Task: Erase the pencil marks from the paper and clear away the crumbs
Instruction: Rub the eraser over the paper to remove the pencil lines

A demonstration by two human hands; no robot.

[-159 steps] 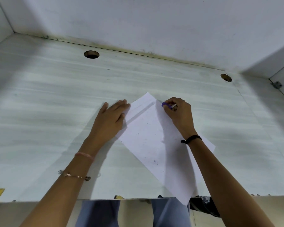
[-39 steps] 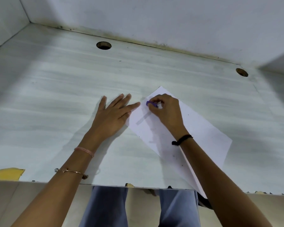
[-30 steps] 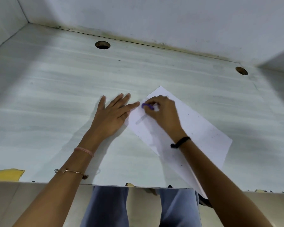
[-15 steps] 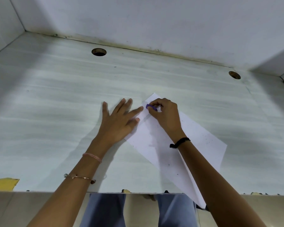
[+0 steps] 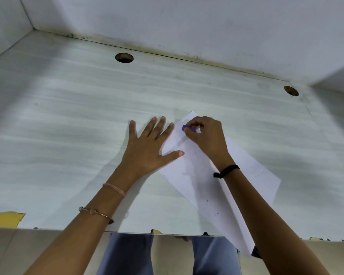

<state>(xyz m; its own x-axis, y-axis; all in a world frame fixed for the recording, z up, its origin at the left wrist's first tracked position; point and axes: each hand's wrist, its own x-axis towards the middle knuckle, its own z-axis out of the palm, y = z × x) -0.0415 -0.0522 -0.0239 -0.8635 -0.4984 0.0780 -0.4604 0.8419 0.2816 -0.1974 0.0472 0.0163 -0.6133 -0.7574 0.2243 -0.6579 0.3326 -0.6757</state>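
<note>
Paper (image 5: 216, 175), a white sheet, lies at an angle on the pale worktop (image 5: 68, 126), its near corner hanging over the front edge. Dark crumbs (image 5: 207, 200) are scattered across the sheet. The left hand (image 5: 149, 149) rests flat with its fingers (image 5: 157, 124) spread, thumb and fingertips overlapping the sheet's left edge and pinning it down. The right hand (image 5: 207, 137) is curled near the sheet's far corner, its fingers pinching a small purple eraser (image 5: 188, 128) against the paper. A faint grey pencil mark (image 5: 182, 141) runs just below the eraser. Two round holes (image 5: 124, 57) sit along the worktop's far edge.
</note>
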